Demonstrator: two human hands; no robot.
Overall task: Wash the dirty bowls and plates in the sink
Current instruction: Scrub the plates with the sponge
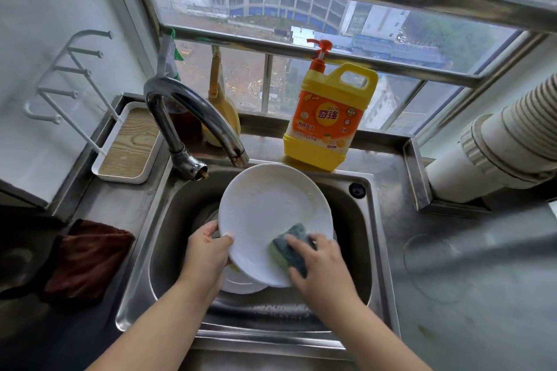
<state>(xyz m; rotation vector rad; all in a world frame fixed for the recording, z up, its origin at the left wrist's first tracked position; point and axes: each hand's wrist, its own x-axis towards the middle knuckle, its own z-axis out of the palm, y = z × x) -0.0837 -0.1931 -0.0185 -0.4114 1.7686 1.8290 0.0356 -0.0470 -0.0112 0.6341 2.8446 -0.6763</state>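
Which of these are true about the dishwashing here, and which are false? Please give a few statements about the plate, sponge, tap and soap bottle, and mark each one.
1. The left hand grips the white plate by its rim. True.
2. The right hand holds a brush. False: it presses a sponge on the plate.
3. Water streams from the tap. False: no water shows.
4. The yellow soap bottle stands behind the sink. True.
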